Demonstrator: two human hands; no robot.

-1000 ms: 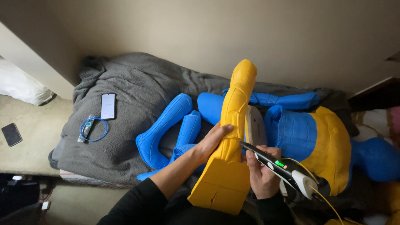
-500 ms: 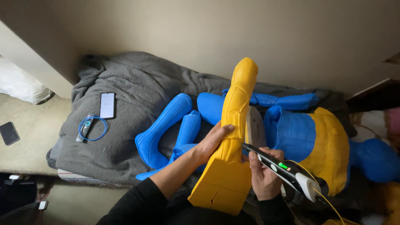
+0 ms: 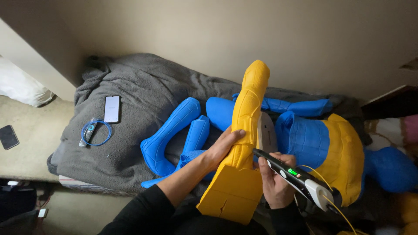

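A long yellow plastic part (image 3: 242,148), ribbed and flared at its base, stands nearly upright in front of a grey blanket (image 3: 143,104). The left hand (image 3: 222,148) grips its left side, fingers curled around it. The right hand (image 3: 275,182), just right of the part, holds a black and white pen-shaped tool (image 3: 296,177) with a green light, its tip touching the part. Blue ribbed parts (image 3: 176,130) lie behind the yellow part, and a phone (image 3: 112,109) rests on the blanket farther left.
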